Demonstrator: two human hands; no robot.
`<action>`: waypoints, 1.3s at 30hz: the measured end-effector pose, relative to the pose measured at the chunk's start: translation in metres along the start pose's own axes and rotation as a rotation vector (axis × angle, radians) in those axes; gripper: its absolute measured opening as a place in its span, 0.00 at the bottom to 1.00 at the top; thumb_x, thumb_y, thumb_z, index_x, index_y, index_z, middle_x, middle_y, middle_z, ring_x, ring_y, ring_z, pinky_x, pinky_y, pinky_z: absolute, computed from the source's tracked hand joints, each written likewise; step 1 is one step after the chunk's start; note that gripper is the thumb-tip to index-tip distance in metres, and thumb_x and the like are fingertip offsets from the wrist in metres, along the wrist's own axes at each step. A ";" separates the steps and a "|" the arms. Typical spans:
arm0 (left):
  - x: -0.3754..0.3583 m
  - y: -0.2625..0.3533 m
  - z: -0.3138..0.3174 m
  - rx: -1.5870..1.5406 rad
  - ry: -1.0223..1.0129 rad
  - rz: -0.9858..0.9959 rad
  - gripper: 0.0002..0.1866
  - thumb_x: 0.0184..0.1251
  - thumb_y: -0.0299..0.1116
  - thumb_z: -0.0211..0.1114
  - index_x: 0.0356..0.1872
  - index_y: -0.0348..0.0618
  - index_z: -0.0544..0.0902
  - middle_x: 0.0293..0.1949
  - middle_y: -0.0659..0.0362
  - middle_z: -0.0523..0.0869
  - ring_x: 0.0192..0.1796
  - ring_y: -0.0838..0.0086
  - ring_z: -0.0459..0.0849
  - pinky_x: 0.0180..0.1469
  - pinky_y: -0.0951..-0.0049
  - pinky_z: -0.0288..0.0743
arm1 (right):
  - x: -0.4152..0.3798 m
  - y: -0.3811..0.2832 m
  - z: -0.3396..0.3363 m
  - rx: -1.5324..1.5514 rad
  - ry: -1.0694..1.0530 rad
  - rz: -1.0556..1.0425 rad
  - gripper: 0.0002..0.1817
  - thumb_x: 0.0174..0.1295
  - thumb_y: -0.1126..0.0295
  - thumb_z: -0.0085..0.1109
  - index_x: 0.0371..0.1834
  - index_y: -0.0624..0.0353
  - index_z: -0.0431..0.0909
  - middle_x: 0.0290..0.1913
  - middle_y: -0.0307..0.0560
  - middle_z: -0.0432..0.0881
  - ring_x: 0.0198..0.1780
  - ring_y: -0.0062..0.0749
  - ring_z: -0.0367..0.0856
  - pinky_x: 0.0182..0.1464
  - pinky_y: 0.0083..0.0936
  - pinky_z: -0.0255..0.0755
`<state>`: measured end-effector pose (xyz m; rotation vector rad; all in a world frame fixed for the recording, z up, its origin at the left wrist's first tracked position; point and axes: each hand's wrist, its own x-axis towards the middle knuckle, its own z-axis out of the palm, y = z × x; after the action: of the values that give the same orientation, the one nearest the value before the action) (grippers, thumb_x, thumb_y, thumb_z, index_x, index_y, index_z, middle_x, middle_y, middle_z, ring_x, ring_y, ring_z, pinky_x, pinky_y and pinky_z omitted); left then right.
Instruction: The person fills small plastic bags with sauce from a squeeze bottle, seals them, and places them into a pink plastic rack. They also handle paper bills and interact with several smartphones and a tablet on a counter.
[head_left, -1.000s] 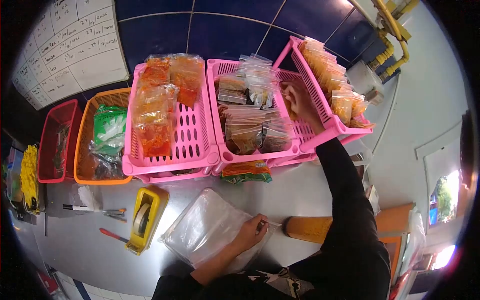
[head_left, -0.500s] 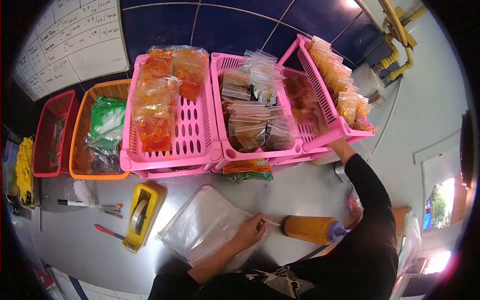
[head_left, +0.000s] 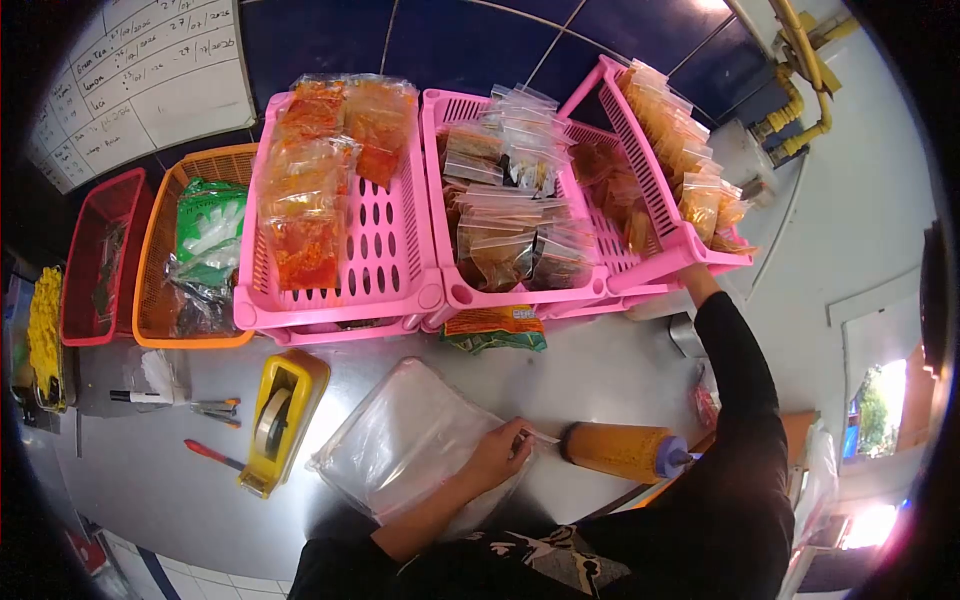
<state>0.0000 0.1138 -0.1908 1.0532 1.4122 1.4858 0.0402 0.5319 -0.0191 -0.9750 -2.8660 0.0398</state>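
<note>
Blue wall tiles [head_left: 460, 45] rise behind a shiny steel worktop [head_left: 600, 375]. One pile of clear plastic [head_left: 400, 430] lies near the middle of its front edge: colourless, glossy, slightly wrinkled, roughly rectangular and set askew. The left hand [head_left: 500, 455] rests on it, fingers curled closely around its right-hand border. Just beside that hand lies one bottle [head_left: 615, 452] of orange-brown contents, purple-capped. To the pile's left are one yellow tape dispenser [head_left: 280, 425], one red-handled tool [head_left: 213, 453] and one black-and-white marker [head_left: 140, 397]. Toward the back edge stand three pink upper baskets [head_left: 330, 315], one orange basket [head_left: 195, 340] and one red basket [head_left: 100, 338]. The right hand [head_left: 691, 275] shows only its wrist end, beneath the rightmost pink rim; I cannot tell its grip.
</note>
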 end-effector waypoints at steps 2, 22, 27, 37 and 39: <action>0.000 0.001 -0.001 -0.001 0.000 -0.014 0.07 0.64 0.28 0.60 0.40 0.39 0.73 0.29 0.51 0.81 0.29 0.60 0.81 0.32 0.65 0.74 | 0.005 0.000 -0.001 -0.003 0.004 0.006 0.08 0.56 0.77 0.56 0.40 0.61 0.74 0.36 0.52 0.79 0.42 0.46 0.78 0.48 0.32 0.71; 0.000 -0.001 0.000 -0.009 0.016 0.027 0.08 0.65 0.28 0.59 0.42 0.38 0.73 0.30 0.49 0.81 0.30 0.61 0.82 0.33 0.65 0.75 | 0.116 -0.025 0.089 0.407 0.568 -0.153 0.12 0.65 0.72 0.52 0.50 0.63 0.73 0.45 0.50 0.81 0.49 0.36 0.79 0.53 0.28 0.70; 0.000 0.001 0.000 -0.030 0.022 0.032 0.08 0.65 0.27 0.59 0.42 0.38 0.72 0.29 0.50 0.80 0.30 0.61 0.82 0.33 0.66 0.75 | 0.029 -0.070 0.057 0.358 0.590 -0.113 0.12 0.66 0.70 0.53 0.49 0.64 0.73 0.45 0.50 0.80 0.50 0.34 0.77 0.53 0.28 0.69; 0.002 0.006 -0.003 -0.126 0.075 0.097 0.05 0.66 0.24 0.58 0.38 0.33 0.75 0.33 0.50 0.79 0.33 0.67 0.83 0.41 0.73 0.78 | -0.082 -0.037 -0.015 0.072 0.118 -0.189 0.14 0.48 0.79 0.59 0.41 0.63 0.75 0.37 0.56 0.77 0.43 0.48 0.77 0.48 0.33 0.72; 0.001 0.003 0.000 -0.180 0.065 0.041 0.05 0.66 0.25 0.58 0.39 0.33 0.76 0.33 0.51 0.80 0.35 0.70 0.84 0.40 0.74 0.78 | -0.070 -0.030 -0.013 0.150 0.035 0.004 0.15 0.47 0.77 0.59 0.42 0.62 0.76 0.37 0.57 0.77 0.43 0.51 0.77 0.47 0.37 0.73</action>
<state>0.0000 0.1143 -0.1876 0.9345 1.2804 1.6565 0.0789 0.4648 -0.0112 -0.9427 -2.7814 0.2321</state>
